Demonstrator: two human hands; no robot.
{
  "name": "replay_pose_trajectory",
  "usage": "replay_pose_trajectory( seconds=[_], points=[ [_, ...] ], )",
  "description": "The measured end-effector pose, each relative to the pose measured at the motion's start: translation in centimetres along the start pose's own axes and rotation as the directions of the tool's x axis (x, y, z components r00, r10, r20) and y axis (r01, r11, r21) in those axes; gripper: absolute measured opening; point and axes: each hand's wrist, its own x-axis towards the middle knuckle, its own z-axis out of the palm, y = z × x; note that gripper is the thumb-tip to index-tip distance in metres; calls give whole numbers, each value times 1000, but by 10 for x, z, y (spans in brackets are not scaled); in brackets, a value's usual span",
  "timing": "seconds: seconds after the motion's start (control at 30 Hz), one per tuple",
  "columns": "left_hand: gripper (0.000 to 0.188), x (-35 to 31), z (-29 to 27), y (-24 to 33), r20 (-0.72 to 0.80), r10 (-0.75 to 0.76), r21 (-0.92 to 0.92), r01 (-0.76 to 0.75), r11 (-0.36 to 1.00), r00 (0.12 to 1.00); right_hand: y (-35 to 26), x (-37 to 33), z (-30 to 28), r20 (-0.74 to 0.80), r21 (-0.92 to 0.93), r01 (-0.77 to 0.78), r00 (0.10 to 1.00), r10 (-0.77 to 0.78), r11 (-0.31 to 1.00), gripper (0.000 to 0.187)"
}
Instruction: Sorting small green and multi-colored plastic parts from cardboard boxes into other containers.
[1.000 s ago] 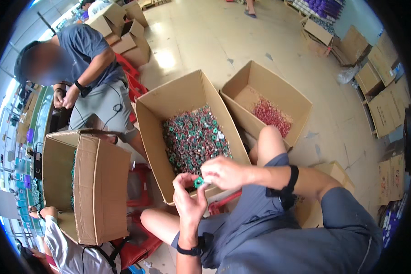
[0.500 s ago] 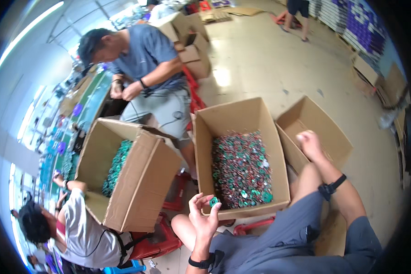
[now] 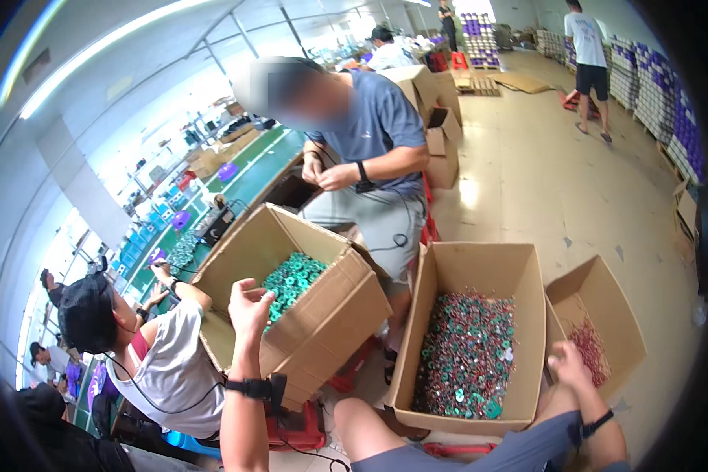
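My left hand point(image 3: 250, 308) is raised over the near side of the left carton point(image 3: 334, 303), its fingers loosely bent and apart, with no part visible in them. Inside that carton lies a heap of green ring-shaped parts point(image 3: 295, 279). The middle carton point(image 3: 480, 263) holds a mixed heap of small green, reddish and pale parts point(image 3: 468, 354). At the wall between the middle carton and the right carton point(image 3: 606, 303) is my right hand point(image 3: 572, 366), fingers curled in; what they hold, if anything, is too small to make out. Thin reddish pieces point(image 3: 588, 350) lie in the right carton.
A co-worker in a blue shirt point(image 3: 385, 118) sits beyond the cartons. Another in a grey top point(image 3: 173, 354) sits at the left, close to my left arm. A long green workbench point(image 3: 252, 161) runs along the left. Red stools point(image 3: 299, 429) stand beneath the left carton.
The view has swung leftward and up. My left hand has gone from the middle carton's front edge to the left carton; the green part no longer shows in it. My right hand has drawn nearer the middle carton.
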Motion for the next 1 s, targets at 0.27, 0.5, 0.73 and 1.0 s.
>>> replay_pose_trajectory(
  seconds=[0.27, 0.5, 0.73, 1.0],
  points=[
    [27, 96, 8, -121, 263, -174, 647, -39, 762, 949, -31, -81, 19, 152, 28, -56, 987, 51, 998, 32],
    [21, 102, 1, -194, 324, -356, 736, 3, 677, 876, -51, -113, 47, 250, -65, 20, 968, -3, 998, 32],
    [33, 110, 6, -161, 357, -345, 718, -19, 695, 868, -87, -123, 70, 344, -47, 166, 929, -140, 985, 40],
    [34, 153, 0, -102, 476, -152, 598, -192, 778, 866, -71, -126, 96, 459, -233, 150, 888, -27, 961, 48]
  ],
)
